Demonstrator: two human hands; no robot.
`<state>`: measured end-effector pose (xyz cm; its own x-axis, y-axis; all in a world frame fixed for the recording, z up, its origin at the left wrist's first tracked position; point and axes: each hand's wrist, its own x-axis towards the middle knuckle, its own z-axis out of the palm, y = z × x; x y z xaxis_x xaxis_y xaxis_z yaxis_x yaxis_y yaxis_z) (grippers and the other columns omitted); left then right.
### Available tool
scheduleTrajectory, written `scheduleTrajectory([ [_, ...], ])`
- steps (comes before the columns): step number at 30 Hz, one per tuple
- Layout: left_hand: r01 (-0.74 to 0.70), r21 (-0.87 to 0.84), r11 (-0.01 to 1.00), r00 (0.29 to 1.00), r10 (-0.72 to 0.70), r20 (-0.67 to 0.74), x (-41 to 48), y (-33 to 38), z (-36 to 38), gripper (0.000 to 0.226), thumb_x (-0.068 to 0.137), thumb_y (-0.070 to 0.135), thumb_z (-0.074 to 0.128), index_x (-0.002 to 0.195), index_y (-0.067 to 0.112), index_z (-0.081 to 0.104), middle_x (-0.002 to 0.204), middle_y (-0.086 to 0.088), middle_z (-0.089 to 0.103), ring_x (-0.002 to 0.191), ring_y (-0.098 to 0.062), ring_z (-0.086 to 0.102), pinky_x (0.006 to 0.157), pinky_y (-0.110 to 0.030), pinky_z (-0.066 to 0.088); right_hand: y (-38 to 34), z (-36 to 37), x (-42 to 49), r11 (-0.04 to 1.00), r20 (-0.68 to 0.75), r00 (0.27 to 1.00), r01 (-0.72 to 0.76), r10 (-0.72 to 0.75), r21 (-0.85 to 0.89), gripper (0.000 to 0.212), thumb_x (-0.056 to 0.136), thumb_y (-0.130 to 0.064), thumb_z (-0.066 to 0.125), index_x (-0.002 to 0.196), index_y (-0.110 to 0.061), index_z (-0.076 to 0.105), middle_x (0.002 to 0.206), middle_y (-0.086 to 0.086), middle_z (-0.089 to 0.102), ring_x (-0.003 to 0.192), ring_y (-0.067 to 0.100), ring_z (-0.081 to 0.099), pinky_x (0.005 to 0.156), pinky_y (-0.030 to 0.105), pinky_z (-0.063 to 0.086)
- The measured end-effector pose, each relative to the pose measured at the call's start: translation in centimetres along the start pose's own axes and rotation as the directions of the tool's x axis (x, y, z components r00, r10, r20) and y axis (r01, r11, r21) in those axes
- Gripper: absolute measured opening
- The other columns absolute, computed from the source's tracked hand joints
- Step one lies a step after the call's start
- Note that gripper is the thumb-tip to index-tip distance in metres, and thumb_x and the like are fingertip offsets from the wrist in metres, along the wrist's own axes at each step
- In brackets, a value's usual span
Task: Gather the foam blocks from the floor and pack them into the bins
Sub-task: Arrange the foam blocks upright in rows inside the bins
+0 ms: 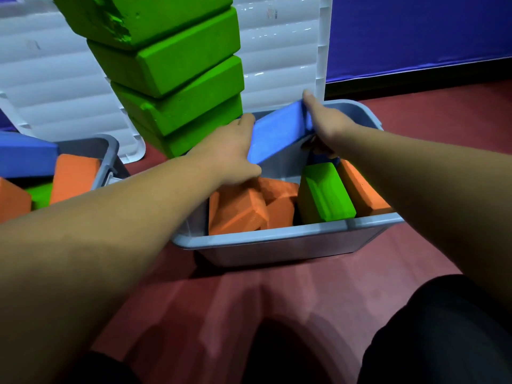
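A blue foam block [279,131] lies tilted across the far side of a grey bin [277,239]. My left hand [230,151] grips its left end and my right hand [327,126] grips its right end. Inside the bin lie orange foam blocks [241,209], a green block [324,195] standing on end, and another orange block [363,189] at the right. A stack of several green foam blocks [177,79] rises just behind my left hand, leaning left.
A second grey bin [108,159] at the left holds blue, orange and green blocks. White ribbed lids [282,51] lean upright behind both bins. The floor [249,300] is dark red, a purple wall [415,31] stands behind, and my dark-clad knees are at the bottom.
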<state>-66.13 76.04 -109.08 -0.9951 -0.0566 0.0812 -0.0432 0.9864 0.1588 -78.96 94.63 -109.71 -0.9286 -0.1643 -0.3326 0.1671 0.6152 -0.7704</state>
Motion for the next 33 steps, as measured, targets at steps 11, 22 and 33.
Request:
scheduleTrajectory([
  [11, 0.345, 0.086, 0.934, 0.926, -0.354, 0.128, -0.6, -0.8, 2.4, 0.072, 0.083, 0.034, 0.083, 0.136, 0.003, 0.044, 0.137, -0.021, 0.054, 0.125, -0.042, 0.058, 0.097, -0.046, 0.05, 0.3, -3.4, -0.6, 0.957, -0.077, 0.996, -0.014, 0.038, 0.29, 0.054, 0.061, -0.058, 0.068, 0.094, -0.015, 0.066, 0.094, 0.011, 0.068, 0.066, 0.028, 0.066, 0.061, 0.037, 0.058],
  [22, -0.372, 0.315, 0.873, 0.68, 0.025, 0.733, -0.5, 2.2, 8.4, 0.042, 0.095, 0.037, 0.053, 0.136, 0.045, 0.06, 0.142, 0.008, 0.062, 0.126, -0.027, 0.059, 0.105, -0.05, 0.049, 1.2, -4.4, -1.6, 0.998, -0.025, 0.998, 0.052, -0.053, -0.041, 0.037, 0.077, -0.048, 0.07, 0.089, -0.017, 0.056, 0.093, 0.01, 0.059, 0.082, 0.039, 0.075, 0.078, 0.052, 0.064],
  [33, -0.379, 0.619, 0.688, 0.88, 0.062, 0.47, 0.9, 0.6, 6.9, 0.041, 0.098, 0.042, 0.058, 0.134, 0.024, 0.065, 0.133, -0.005, 0.049, 0.13, -0.029, 0.045, 0.101, -0.043, 0.046, 0.7, -3.1, -0.7, 0.964, -0.116, 0.975, 0.162, -0.189, -0.211, 0.067, 0.066, -0.059, 0.073, 0.099, -0.001, 0.065, 0.075, 0.018, 0.073, 0.056, 0.03, 0.073, 0.064, 0.04, 0.062],
])
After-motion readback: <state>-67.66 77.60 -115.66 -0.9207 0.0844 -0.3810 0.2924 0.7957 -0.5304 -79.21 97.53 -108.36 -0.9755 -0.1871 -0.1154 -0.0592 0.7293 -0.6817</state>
